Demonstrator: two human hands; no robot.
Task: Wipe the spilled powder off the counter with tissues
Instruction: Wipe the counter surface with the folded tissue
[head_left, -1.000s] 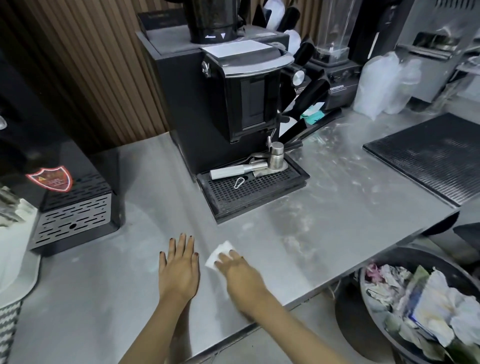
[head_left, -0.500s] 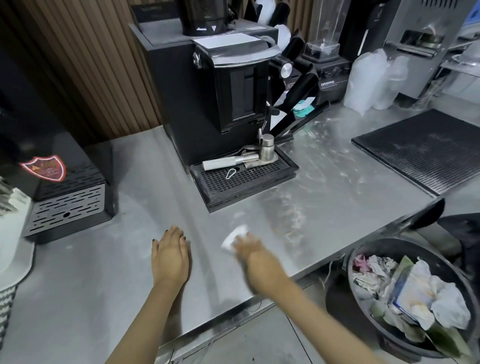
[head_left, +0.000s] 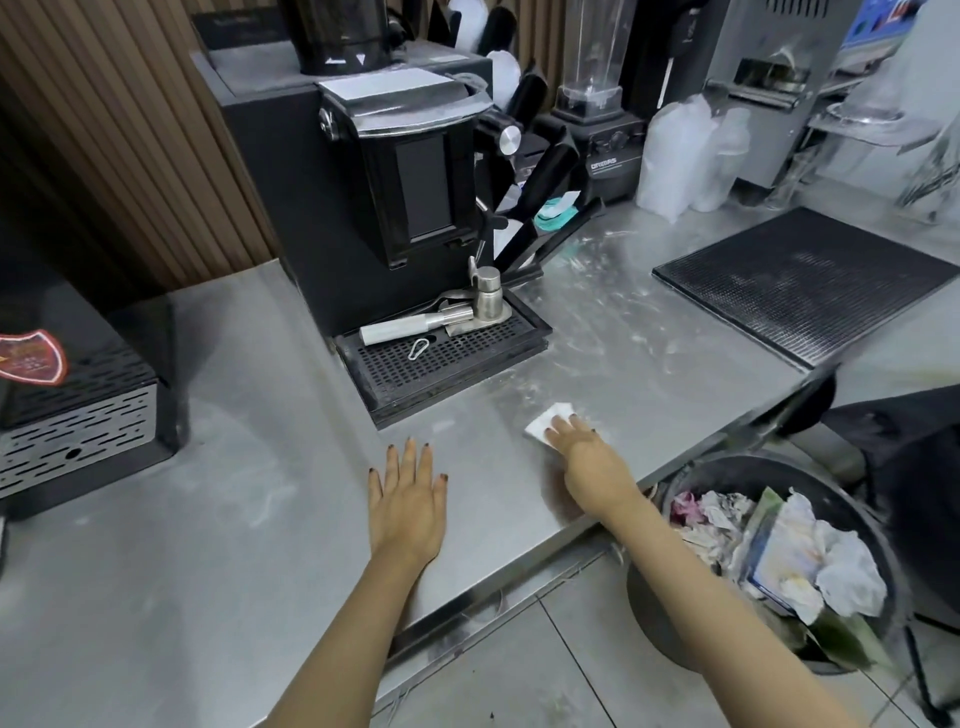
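The steel tabletop (head_left: 218, 519) runs left to right, streaked with white powder (head_left: 618, 322) toward the far right. A black machine (head_left: 363, 208) stands at the far side, a full bin (head_left: 779, 551) below the near right edge. The left hand (head_left: 408, 504) lies flat, fingers spread, holding nothing. The right hand (head_left: 587, 457) presses its grip flat on a tissue (head_left: 545, 423), corner pointing far-right, near the machine's tray (head_left: 441, 364).

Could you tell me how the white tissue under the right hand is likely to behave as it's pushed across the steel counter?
The tissue looks thin and floppy, so it probably bunches unless the right hand presses flat. On the smooth counter it likely slides easily.
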